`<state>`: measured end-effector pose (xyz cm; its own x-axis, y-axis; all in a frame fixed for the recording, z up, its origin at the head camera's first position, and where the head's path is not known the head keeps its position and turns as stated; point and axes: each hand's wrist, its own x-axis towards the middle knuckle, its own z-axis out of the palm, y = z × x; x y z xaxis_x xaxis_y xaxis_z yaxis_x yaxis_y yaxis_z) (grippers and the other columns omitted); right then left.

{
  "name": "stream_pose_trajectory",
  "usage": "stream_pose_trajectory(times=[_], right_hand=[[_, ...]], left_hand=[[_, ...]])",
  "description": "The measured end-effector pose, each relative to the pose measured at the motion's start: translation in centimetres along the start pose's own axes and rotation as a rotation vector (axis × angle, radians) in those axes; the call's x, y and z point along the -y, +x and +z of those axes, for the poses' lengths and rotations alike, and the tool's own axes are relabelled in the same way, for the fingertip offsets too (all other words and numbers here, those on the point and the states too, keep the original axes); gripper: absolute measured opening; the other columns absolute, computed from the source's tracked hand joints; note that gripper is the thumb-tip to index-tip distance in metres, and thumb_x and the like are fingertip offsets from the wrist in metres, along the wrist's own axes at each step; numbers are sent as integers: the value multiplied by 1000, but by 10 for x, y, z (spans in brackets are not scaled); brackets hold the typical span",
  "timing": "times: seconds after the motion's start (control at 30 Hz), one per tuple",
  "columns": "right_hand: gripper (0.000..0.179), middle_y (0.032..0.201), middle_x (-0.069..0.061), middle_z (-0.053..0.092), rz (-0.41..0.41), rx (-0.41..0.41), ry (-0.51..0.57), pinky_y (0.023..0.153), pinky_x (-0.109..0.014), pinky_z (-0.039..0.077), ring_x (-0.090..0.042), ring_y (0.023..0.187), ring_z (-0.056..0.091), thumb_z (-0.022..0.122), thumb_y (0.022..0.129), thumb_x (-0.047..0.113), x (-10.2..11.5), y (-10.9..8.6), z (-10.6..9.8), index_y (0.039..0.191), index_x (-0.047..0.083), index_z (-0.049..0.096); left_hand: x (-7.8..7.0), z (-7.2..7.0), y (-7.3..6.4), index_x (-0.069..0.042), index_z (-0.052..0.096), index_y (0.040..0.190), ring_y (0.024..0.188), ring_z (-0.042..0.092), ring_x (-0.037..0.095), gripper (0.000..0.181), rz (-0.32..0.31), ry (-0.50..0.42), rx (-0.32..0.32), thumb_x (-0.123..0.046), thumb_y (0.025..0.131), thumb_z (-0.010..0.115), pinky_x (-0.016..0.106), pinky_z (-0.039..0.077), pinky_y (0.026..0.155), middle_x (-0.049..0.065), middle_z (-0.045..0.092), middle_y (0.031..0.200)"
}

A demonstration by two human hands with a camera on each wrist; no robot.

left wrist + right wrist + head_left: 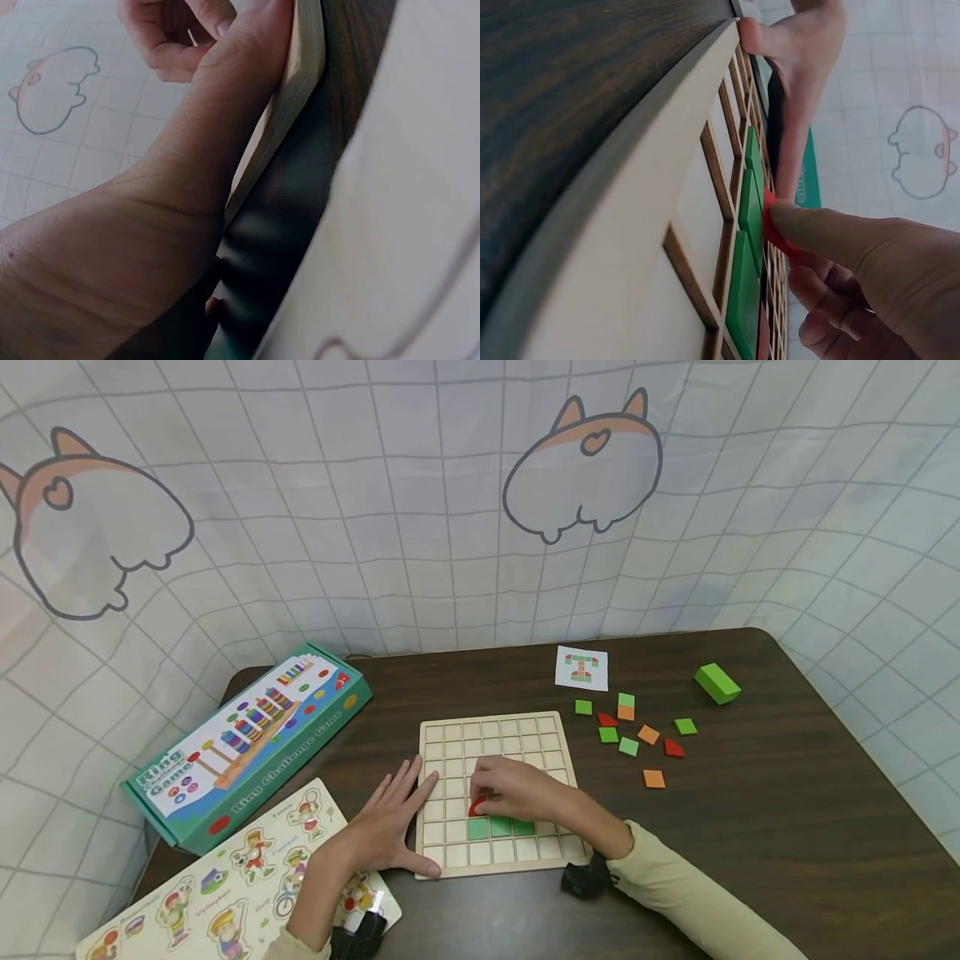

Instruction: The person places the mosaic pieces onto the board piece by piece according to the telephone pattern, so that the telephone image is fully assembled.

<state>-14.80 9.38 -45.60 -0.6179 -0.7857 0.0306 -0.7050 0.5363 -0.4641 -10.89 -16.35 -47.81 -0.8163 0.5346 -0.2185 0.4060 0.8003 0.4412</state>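
A pale wooden grid board [491, 727] lies on the table. My right hand [517, 789] is over it, pinching a small red tile [776, 229] between thumb and fingers. That tile is at the grid just beyond a row of green tiles [477, 829] set in the cells. Past the green row, a second red tile [763, 334] shows low in the right wrist view. My left hand [386, 831] rests on the board's left edge with fingers spread, its thumb near the front left corner.
Loose green, orange and red tiles [648, 735] lie right of the board. Behind them are a printed pattern card [581, 668] and a green block [717, 683]. A ring game box [247, 743] and an illustrated puzzle board [277, 835] occupy the left side.
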Motion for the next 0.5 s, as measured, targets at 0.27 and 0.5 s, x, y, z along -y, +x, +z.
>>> stream_pose_trajectory(times=[0.27, 0.5], right_hand=[[10, 92, 3, 62, -8, -3, -80, 75, -20, 48, -7, 83, 50, 69, 91, 26, 4, 1, 2, 94, 17, 72], [27, 110, 0, 65, 47, -61, -65, 83, -29, 54, -13, 99, 58, 68, 91, 27, -12, -19, -17, 116, 15, 70]], left_hand=[[3, 0, -1, -19, 11, 158, 153, -2, 33, 128, -6, 6, -2, -76, 62, 72, 55, 9, 123, 11, -7, 165], [1, 1, 0, -18, 11, 158, 153, -2, 34, 127, 8, -1, -5, -75, 62, 73, 55, 10, 123, 12, -6, 165]])
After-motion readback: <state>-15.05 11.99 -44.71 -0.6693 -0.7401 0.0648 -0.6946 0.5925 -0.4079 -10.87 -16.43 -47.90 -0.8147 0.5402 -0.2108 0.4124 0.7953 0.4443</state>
